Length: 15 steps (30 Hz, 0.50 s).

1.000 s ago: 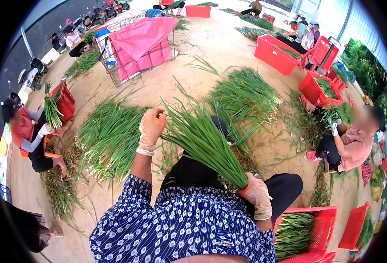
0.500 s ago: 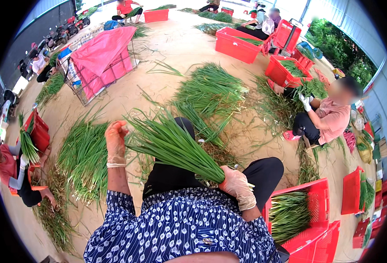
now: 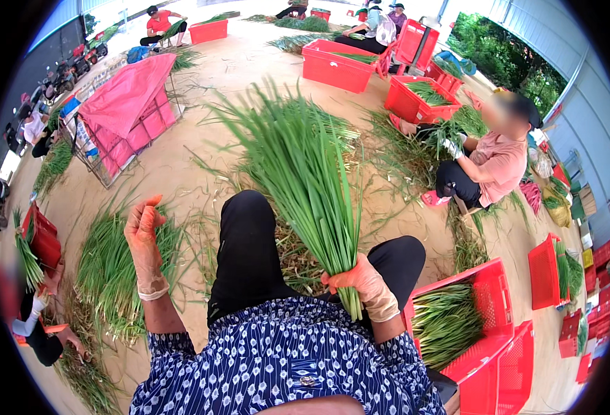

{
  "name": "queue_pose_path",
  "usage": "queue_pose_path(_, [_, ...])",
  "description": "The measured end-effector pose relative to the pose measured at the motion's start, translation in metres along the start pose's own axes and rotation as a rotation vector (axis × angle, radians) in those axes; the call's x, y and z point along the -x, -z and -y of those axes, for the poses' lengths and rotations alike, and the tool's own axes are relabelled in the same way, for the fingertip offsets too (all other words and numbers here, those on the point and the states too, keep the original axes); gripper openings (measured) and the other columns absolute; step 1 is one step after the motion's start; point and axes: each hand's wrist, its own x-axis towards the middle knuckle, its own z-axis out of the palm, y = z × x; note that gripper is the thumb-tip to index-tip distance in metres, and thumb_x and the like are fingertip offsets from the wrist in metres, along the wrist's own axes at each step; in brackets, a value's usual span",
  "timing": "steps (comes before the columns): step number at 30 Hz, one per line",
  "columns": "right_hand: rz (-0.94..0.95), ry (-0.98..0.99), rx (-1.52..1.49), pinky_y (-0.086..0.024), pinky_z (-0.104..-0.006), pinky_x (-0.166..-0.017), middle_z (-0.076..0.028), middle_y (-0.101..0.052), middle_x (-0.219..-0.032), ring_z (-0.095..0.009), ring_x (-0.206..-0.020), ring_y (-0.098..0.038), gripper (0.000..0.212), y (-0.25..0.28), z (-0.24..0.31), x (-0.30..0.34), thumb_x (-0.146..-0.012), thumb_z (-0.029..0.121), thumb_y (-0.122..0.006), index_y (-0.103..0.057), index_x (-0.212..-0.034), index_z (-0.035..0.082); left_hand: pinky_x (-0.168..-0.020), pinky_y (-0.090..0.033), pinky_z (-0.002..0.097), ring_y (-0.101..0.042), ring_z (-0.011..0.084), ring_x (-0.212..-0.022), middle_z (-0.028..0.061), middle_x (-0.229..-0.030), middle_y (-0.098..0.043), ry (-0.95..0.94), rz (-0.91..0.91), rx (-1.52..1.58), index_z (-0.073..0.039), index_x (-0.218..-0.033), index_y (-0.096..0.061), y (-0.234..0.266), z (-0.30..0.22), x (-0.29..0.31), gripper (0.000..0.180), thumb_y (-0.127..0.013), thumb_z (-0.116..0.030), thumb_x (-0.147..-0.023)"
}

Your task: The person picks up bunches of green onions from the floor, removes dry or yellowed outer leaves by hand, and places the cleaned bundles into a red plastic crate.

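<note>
My gloved right hand (image 3: 362, 282) is closed around the pale stem ends of a bunch of garlic chives (image 3: 312, 200). The long green leaves fan up and away over my knees, their tips smeared by motion. My gloved left hand (image 3: 144, 232) is raised beside my left knee with its fingers curled in, and nothing shows in it. Below and left of that hand lies a heap of loose chives (image 3: 122, 270) on the floor. Another chive pile (image 3: 336, 128) lies ahead, partly hidden behind the held bunch.
At my right stands a red crate (image 3: 495, 304) with chives (image 3: 447, 325) inside. A co-worker (image 3: 492, 155) in pink sits at the right near a red crate (image 3: 422, 98); another person sits at the far left. A pink-covered wire frame (image 3: 125, 114) stands ahead left.
The bunch has swung from slanting left to more upright, its leaf tips now farther ahead. My left hand has moved slightly left and down. The whole view has shifted a little.
</note>
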Motion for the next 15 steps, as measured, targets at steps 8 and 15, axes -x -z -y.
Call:
queue_pose_path(8, [0.005,0.145,-0.327,-0.057,-0.0329,-0.064,-0.016,-0.065,-0.127,-0.021,-0.084,-0.068,0.061,0.012,-0.02,0.007,-0.073,-0.011,-0.07,-0.059,-0.133,-0.004,-0.072,-0.047,0.0244,-0.056,0.0063,-0.076,-0.0008,-0.089,-0.068,0.195,0.602,-0.143,-0.003,-0.106,-0.074,-0.101,-0.012,0.051,0.017,-0.067,-0.014,-0.094])
queue_pose_path(15, [-0.016,0.233,-0.196,-0.058,-0.0346,-0.073,-0.014,-0.067,-0.123,-0.02,-0.08,-0.068,0.061,0.019,-0.02,-0.025,-0.08,-0.003,-0.073,-0.057,-0.138,0.0,-0.083,-0.05,0.0234,-0.057,0.0086,-0.09,0.0023,-0.105,-0.06,0.113,1.021,0.041,-0.002,-0.147,-0.047,-0.19,0.022,0.072,0.063,-0.075,-0.018,-0.092])
